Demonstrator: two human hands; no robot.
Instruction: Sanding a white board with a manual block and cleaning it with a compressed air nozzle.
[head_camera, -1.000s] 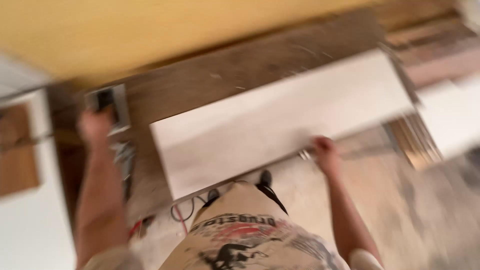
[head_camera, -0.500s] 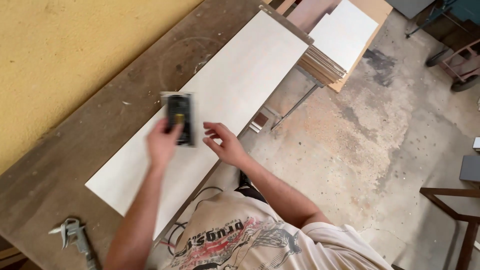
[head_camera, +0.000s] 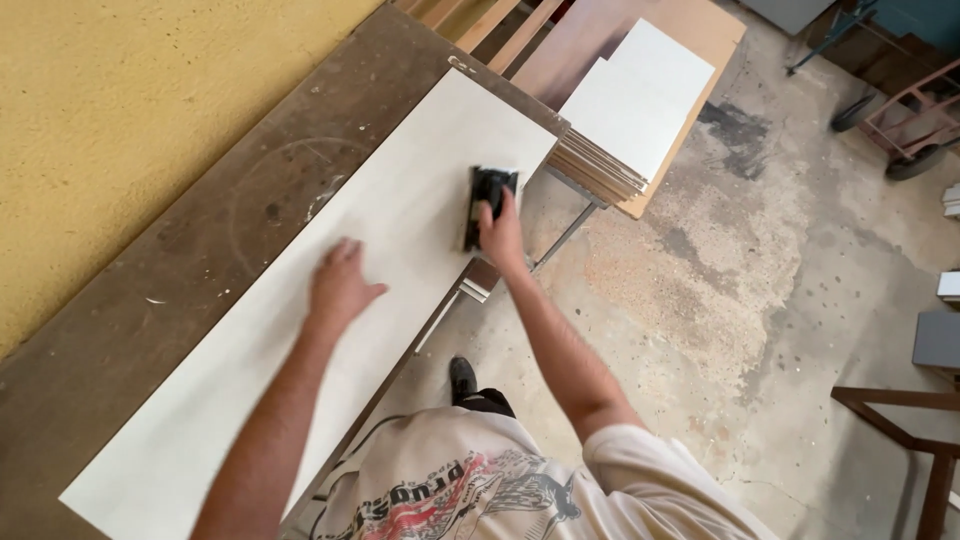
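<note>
Against a yellow wall (head_camera: 130, 110) runs a worn brown workbench (head_camera: 200, 230), and along its front edge lies a long white panel (head_camera: 330, 300) reaching almost to the bench's far corner. On that panel, near its far end and close to the front edge, the right hand (head_camera: 500, 235) has its fingers clamped over a small black hand tool (head_camera: 488, 195), while the left hand (head_camera: 338, 285) rests flat on the middle of the panel with fingers together and thumb spread. Beyond the bench's far corner, a stack of boards (head_camera: 630, 110) topped with white sheets stands over the dusty concrete floor (head_camera: 720, 300).
</note>
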